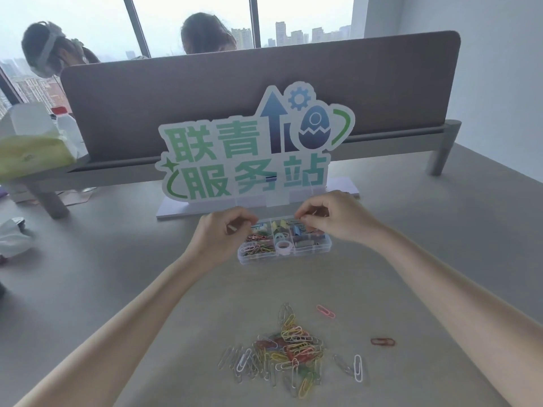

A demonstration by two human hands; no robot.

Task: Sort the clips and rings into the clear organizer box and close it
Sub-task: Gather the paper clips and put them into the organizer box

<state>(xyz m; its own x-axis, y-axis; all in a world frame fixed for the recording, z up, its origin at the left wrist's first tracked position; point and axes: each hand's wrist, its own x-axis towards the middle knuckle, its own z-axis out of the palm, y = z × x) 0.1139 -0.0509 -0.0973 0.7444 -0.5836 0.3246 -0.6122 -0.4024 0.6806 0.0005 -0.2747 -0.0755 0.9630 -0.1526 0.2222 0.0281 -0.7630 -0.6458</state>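
The clear organizer box point(282, 259) sits on the grey table ahead of me. Its compartments hold coloured paper clips, binder clips and pale rings point(283, 246). The clear lid point(276, 201) stands raised behind the box. My left hand point(223, 233) pinches the lid at its left end and my right hand point(332, 217) pinches it at the right end. A loose pile of coloured paper clips point(286, 355) lies near me. A pink clip point(326, 311), a dark red clip point(382, 341) and a white clip point(358, 367) lie apart to the right.
A standing cut-out sign point(249, 154) is right behind the box, in front of a grey desk divider point(264, 83). Bottles and a bag point(38, 142) rest on the left shelf, crumpled white plastic point(13, 236) lies at far left. Two people sit beyond the divider.
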